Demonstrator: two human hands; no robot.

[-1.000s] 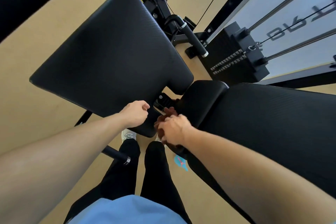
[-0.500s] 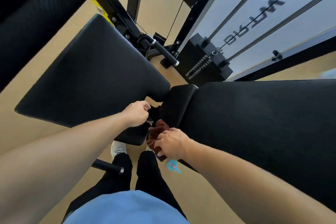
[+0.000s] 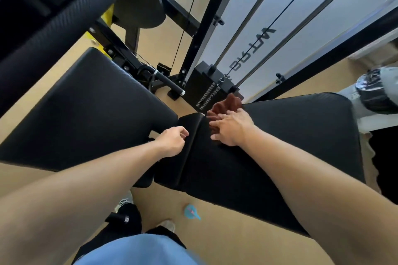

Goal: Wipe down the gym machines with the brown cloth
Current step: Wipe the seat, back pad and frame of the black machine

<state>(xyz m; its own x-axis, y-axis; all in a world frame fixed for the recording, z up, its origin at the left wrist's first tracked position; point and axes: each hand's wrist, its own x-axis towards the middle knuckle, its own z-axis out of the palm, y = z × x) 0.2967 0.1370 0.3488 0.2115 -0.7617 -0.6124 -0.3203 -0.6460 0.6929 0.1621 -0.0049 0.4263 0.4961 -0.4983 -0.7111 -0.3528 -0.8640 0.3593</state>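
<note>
Landmark: the right-hand pad (image 3: pixel 280 146), the wide black cushion under the right arm; every place below is told from it.
Near floor: a small blue marker (image 3: pixel 191 214) lies on the tan floor (image 3: pixel 215 243) just off the pad's near edge, beside the person's shoes.
Left hand: the left hand (image 3: pixel 172 143) hovers at the pad's left end, over the narrow black strip (image 3: pixel 187 148) there, its fingers curled loosely and holding nothing that I can see.
Right hand: the right hand (image 3: pixel 231 128) lies flat on the pad's far left part, its fingers (image 3: pixel 215 123) spread wide and pressing down on the cloth.
Cloth: the brown cloth (image 3: pixel 227 104) is bunched under and beyond that hand, right at the pad's far edge, partly over it.
Left pad: the second black pad (image 3: pixel 92 112) sits left of the landmark, a gap between them.
Far side: the weight stack (image 3: pixel 212 84), its cable (image 3: pixel 269 28) and guide rods stand just past the far edge.
Risk: I'd say the bunched cloth could slip off the far edge or catch on the stack, since so much of it overhangs.
Room: my read is there's plenty of open pad to the right for a long sweep; leftward the gap ends the stroke quickly.
</note>
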